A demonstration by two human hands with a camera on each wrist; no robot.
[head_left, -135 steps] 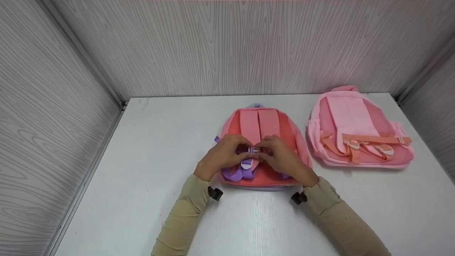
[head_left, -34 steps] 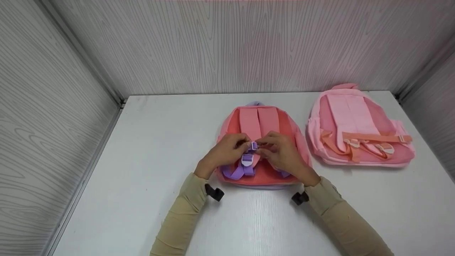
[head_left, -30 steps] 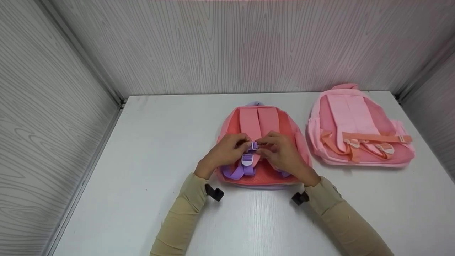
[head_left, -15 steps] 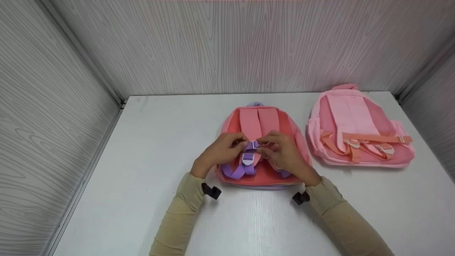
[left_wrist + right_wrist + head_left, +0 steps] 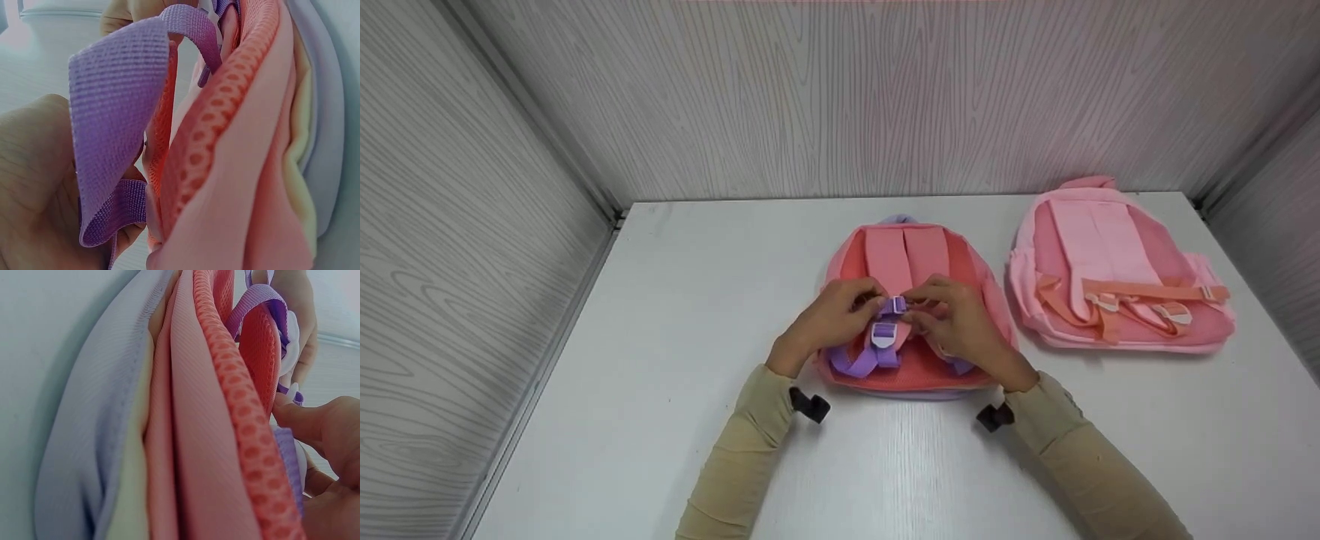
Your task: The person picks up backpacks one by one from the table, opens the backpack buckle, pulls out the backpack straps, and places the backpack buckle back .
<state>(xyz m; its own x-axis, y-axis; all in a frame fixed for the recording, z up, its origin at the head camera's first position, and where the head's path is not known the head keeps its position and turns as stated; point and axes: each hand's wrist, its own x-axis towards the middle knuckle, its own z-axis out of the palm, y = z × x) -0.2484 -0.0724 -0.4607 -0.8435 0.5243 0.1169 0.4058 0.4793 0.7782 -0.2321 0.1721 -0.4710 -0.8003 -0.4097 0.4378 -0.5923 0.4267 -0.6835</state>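
Note:
A coral backpack (image 5: pixel 915 382) lies with its shoulder straps facing up on the table. Over its middle, my left hand (image 5: pixel 834 316) pinches a purple webbing strap beside a small white-framed buckle (image 5: pixel 895 305). From the other side my right hand (image 5: pixel 958 319) pinches the right end of that buckle, partly covering it. Just below sits a white strap adjuster (image 5: pixel 883 334) on purple webbing. In the left wrist view a wide purple strap loop (image 5: pixel 121 107) hides much of my left fingers. The right wrist view shows my right thumb and fingers (image 5: pixel 304 421) beside the backpack's mesh edge.
To the right lies a pink backpack (image 5: pixel 1099 247) with orange straps (image 5: pixel 1147 291), also straps up. The white table (image 5: pixel 697 300) is enclosed by wood-grain panels (image 5: pixel 840 97) at the back and sides.
Several seconds ago the buckle's prongs showed between my fingers; now its webbing-threaded frame shows. Over the last second my left fingers have shifted slightly left, showing more purple strap.

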